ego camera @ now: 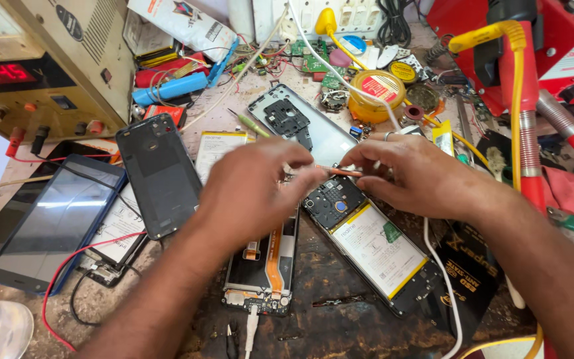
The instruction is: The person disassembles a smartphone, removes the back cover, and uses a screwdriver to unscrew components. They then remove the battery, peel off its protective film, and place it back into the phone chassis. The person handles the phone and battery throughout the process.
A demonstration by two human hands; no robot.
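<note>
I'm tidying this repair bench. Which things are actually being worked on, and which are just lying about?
In use:
- left hand and right hand, together pinching a thin orange strip
- two opened phones beneath them: one with an orange flex cable, one with a white battery

Lying about:
- dark phone back cover
- blue-edged tablet
- round yellow tin
- beige power supply

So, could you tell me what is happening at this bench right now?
A person holds a thin orange strip between the left hand and right hand, above two opened phones lying with their backs off. A dark back cover and a tablet lie to the left.
</note>
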